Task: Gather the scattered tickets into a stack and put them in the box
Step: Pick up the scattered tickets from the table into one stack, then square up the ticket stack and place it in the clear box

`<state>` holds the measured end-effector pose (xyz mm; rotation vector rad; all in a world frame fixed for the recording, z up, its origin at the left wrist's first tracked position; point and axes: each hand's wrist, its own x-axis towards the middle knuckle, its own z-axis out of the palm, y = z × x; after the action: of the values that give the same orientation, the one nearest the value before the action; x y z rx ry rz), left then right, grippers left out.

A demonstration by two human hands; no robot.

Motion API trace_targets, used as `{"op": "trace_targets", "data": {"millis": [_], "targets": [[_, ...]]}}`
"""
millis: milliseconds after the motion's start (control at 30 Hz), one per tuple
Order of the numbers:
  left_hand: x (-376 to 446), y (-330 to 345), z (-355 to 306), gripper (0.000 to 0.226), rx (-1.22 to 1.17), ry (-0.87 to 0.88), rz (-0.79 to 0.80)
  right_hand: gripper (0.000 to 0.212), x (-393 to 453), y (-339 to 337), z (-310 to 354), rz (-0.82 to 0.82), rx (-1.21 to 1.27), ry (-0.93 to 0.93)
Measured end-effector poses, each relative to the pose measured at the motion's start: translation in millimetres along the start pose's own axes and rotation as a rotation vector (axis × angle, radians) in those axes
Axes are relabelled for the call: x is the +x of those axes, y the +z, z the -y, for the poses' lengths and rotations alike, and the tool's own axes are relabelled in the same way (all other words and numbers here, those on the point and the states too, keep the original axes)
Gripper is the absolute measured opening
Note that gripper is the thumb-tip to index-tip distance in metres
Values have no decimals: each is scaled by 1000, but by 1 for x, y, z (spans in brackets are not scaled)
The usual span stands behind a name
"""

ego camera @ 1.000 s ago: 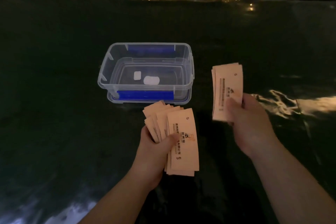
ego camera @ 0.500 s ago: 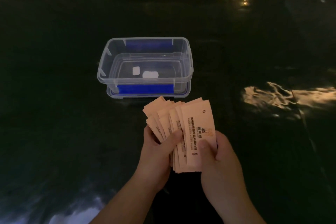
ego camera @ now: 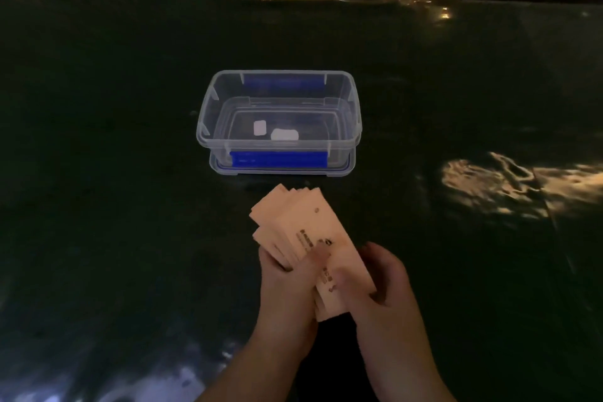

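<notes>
— Holding anything right now?

— Yes. My left hand (ego camera: pixel 287 284) and my right hand (ego camera: pixel 381 284) are both closed on the tickets (ego camera: pixel 310 232), one bundle pinched between them above the desk (ego camera: pixel 114 206). My left thumb lies across the printed face; my right thumb presses the lower right part of the top ticket, with the right fingers curled behind the edge.

— That differs from a second ago, doesn't it?

— It does. A second ago my right hand held its own small bunch up and out to the right, well apart from the fan in my left. Half a second ago that bunch had come over onto the left-hand fan and sat nearly upright. Now the whole bundle is tilted, its far end leaning left toward the box (ego camera: pixel 279 124), and the cards overlap more closely, though several corners still stick out in steps at the top and left.

— So not yet a square stack?

— Not square. The edges are staggered, and the motion blurs my left thumb, so I cannot tell how tightly it presses.

— And the box?

— It stands where it stood, beyond the tickets on the desk, open on top, clear plastic with a blue clip (ego camera: pixel 277 158) on the near side and another on the far side. Two small white labels (ego camera: pixel 272 131) show on its bottom. No ticket is inside it; all of them are in my grip, near the box's front edge but apart from it.

— Anything else changed?

— The bright reflection (ego camera: pixel 509 179) on the desk lies to my right as before.
</notes>
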<state>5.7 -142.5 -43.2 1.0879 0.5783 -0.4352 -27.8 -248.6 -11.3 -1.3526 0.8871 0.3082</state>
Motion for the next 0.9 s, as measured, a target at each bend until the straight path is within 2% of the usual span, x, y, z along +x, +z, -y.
{"op": "trace_targets", "data": {"millis": [67, 133, 267, 433, 533, 567, 667, 800, 900], "targets": [[-5, 6, 1, 79, -120, -19, -1, 85, 1, 4, -11, 55, 394, 71], [-13, 13, 4, 77, -169, -56, 47, 89, -1, 9, -20, 122, 640, 34], [-13, 7, 10, 81, -147, -42, 181, 83, -7, 12, -21, 267, 725, -119], [-2, -10, 0, 83, 30, 70, 392, 109, -1, -3, -15, 306, 691, -218], [0, -16, -4, 73, 122, 138, 463, 105, 1, -10, -10, 379, 698, -270], [1, -18, -5, 76, 146, 155, 471, 101, 2, -13, -9, 400, 715, -268], [3, -27, -13, 117, 93, 133, 511, 100, 9, -18, -11, 443, 766, -243], [5, -40, -36, 128, 23, 129, 470, 103, 19, -27, -13, 437, 697, -244], [13, -57, -53, 134, 189, 151, 496, 94, 23, -38, -14, 386, 446, -284]]}}
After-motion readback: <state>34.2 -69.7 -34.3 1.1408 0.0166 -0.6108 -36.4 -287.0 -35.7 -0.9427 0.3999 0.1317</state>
